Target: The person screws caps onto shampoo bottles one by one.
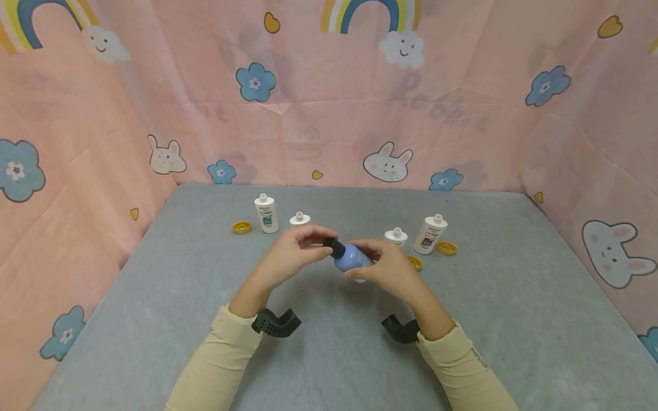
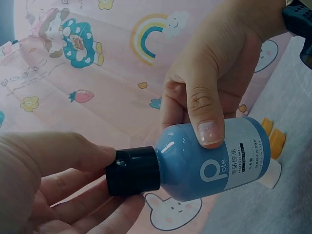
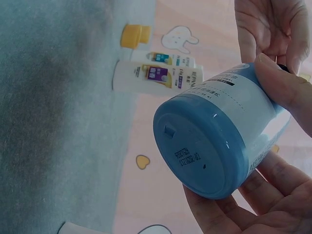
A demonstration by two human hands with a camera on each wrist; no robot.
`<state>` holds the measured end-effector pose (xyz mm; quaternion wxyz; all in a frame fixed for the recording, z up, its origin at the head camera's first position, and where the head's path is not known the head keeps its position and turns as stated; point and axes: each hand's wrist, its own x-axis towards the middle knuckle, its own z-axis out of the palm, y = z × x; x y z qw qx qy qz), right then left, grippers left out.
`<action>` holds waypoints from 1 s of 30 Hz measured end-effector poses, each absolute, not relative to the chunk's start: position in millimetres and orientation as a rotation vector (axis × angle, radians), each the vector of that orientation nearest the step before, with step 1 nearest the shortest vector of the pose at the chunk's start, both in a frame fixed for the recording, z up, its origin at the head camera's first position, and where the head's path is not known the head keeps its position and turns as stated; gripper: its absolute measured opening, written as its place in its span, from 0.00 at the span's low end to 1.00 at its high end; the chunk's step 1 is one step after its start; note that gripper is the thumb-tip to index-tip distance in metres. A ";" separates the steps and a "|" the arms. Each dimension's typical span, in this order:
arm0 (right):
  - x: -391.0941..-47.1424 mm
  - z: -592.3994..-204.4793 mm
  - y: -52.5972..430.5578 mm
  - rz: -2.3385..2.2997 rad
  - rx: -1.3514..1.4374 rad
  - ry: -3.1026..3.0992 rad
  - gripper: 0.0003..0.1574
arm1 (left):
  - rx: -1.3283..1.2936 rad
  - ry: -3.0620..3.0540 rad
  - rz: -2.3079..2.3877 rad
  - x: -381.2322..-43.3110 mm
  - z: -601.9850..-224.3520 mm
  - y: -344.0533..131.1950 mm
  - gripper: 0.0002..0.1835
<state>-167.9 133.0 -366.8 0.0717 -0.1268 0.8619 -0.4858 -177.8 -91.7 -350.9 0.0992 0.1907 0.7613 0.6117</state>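
Note:
A blue bottle [image 1: 353,260] with a white label and a black cap [image 2: 134,171] is held tilted above the table, its cap end toward the left. My left hand [image 1: 294,249] pinches the cap between thumb and fingers. Around the bottle's body, my right hand [image 1: 389,268] grips with the thumb on the near side. The right wrist view shows the bottle's flat base [image 3: 200,148], with small printed marks on it. In that view the cap is mostly hidden behind the hands.
Behind the hands, several white bottles without caps stand on the grey table [image 1: 329,354], among them a left one [image 1: 267,216] and a right one [image 1: 430,235]. Yellow caps lie beside them, one at left [image 1: 241,227], another at right [image 1: 446,248]. A patterned pink cloth [image 1: 308,131] surrounds the table.

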 end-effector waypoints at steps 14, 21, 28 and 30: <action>-168.7 -367.0 133.1 -1.458 -0.384 2.586 0.34 | 0.396 2.300 1.773 -180.4 -350.5 -92.7 0.18; -168.1 -367.3 133.2 -1.462 -0.394 2.592 0.34 | 0.424 2.317 1.770 -180.7 -352.3 -89.7 0.16; -168.3 -368.0 133.7 -1.456 -0.365 2.586 0.35 | 0.455 2.292 1.779 -179.2 -351.0 -89.5 0.17; -168.3 -367.8 133.9 -1.455 -0.360 2.585 0.35 | 0.480 2.290 1.777 -179.0 -350.9 -89.4 0.17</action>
